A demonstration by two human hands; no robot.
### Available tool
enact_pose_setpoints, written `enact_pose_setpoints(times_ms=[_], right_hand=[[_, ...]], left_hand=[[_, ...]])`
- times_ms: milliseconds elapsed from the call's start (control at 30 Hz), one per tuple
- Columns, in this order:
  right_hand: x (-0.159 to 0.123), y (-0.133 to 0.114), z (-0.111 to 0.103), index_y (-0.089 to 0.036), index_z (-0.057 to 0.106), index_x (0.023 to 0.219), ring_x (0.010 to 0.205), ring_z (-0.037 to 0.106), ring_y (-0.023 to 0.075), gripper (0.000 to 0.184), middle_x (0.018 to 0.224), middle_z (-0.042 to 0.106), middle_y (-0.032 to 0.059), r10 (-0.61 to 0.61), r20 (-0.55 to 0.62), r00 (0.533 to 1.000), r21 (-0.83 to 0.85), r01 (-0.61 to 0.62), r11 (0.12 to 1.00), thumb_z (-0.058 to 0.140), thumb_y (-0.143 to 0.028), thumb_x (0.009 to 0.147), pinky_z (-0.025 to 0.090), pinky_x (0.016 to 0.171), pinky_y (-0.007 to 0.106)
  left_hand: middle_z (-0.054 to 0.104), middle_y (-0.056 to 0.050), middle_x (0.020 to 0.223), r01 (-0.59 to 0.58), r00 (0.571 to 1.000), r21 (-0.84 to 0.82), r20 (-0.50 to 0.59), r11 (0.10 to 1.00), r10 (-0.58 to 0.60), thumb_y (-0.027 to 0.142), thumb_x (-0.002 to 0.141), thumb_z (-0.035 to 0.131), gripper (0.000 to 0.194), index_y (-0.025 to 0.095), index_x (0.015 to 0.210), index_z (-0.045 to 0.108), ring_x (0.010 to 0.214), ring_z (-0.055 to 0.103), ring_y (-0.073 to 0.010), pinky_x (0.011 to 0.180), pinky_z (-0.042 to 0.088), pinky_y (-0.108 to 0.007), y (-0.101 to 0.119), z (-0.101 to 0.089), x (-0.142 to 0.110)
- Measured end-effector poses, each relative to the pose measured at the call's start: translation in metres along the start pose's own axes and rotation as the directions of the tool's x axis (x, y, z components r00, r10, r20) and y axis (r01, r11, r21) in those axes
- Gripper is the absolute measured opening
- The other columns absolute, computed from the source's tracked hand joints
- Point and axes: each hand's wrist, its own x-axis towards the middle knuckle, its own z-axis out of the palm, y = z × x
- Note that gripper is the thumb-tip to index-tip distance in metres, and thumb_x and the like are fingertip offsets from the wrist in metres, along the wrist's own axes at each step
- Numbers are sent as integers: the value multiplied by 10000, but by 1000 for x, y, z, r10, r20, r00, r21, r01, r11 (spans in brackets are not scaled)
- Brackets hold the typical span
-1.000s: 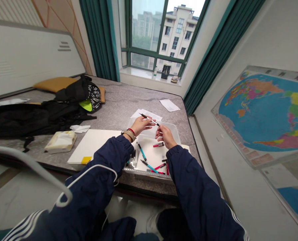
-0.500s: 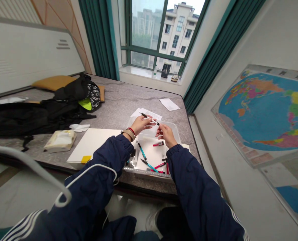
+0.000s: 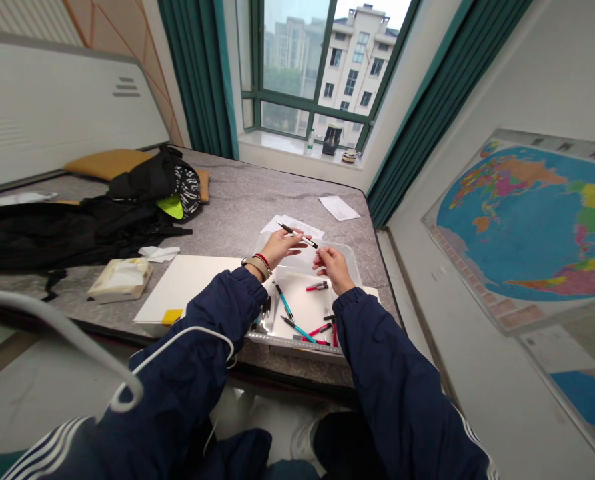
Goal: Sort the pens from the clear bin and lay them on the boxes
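Pretty simple scene: a black-and-white pen (image 3: pixel 297 236) is held up over a clear plastic bin (image 3: pixel 297 343), pinched between thumb and fingers of the left hand (image 3: pixel 282 248). The right hand (image 3: pixel 333 267) is kept narrow, its fingers bunched just beside the pen's far end, though whether they're actually touching it can't really be told from here. Loose pens are scattered inside the bin, including a teal one (image 3: pixel 284 302) and a pink one (image 3: pixel 316 286). The bin sits on a grey stone-look worktop (image 3: pixel 257 193), with white papers (image 3: pixel 292 227) just behind it and a white board (image 3: pixel 187 290) beside it, a yellow sticky note (image 3: pixel 172 317) stuck at the board's near edge. A black backpack (image 3: pixel 77 233) and a tissue pack (image 3: pixel 120 281) are lying off to the left, and a world map (image 3: pixel 522 227) is hung on the right wall.
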Motion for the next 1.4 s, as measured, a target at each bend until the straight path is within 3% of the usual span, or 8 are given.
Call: enact_pose_setpoints(times_ms=[133,267,367,500,700,900,1133,1400], right_hand=[[1,8,-1,-165,609,845,556,615,109,188,693,640,6,2,65,998,-312,18,950,550,-342,868,437,462,177],[-6,24,4,-156,714,775,687,647,133,54,734,707,26,86,382,920,-729,242,640,685,-199,761,463,640,203],[-16,35,11,-171,755,800,741,660,155,99,777,735,33,234,513,826,-813,379,443,733,-170,703,442,660,211],[-23,41,19,-173,762,810,790,675,175,125,826,749,57,323,530,784,-843,449,295,733,-150,691,437,672,216],[-23,37,19,-169,725,874,835,683,197,260,901,744,79,358,461,812,-882,377,281,827,-261,653,443,673,228],[-49,24,20,-134,705,909,821,692,225,239,854,728,133,356,421,834,-902,345,259,671,-360,840,443,682,262],[-77,24,32,-173,721,802,708,633,166,138,754,711,55,395,635,664,-773,552,313,698,-305,768,373,597,230],[-78,29,40,-194,733,884,655,586,116,177,753,691,-6,365,770,522,-637,631,442,689,-192,713,358,587,201]], left_hand=[[688,-147,1201,12,997,72,-81,997,-6,380,769,720,326,182,988,583,903,692,-190,768,494,-315,-2,-2,3],[704,-133,1173,39,988,129,-150,991,-19,371,766,707,302,187,976,591,866,692,-188,707,482,-286,1,0,2],[714,-129,1150,53,989,175,-146,983,-27,362,774,691,284,188,977,595,855,693,-187,680,469,-270,2,2,0],[721,-123,1134,47,993,225,-118,973,-21,376,768,689,304,191,987,592,844,694,-188,670,469,-268,-1,1,0],[737,-118,1067,38,993,238,-115,970,-11,337,778,690,251,188,959,599,809,693,-191,706,496,-303,-5,2,2],[711,-65,733,-91,950,517,-212,851,230,242,745,724,127,190,845,668,773,680,-233,831,499,-357,-5,2,-19],[701,-59,792,-145,920,707,-161,692,357,340,821,665,169,219,940,675,776,660,-233,867,480,-353,2,8,-47],[703,-63,774,-151,926,639,-175,754,334,314,801,693,153,217,919,686,772,662,-238,863,487,-365,-2,6,-43]])
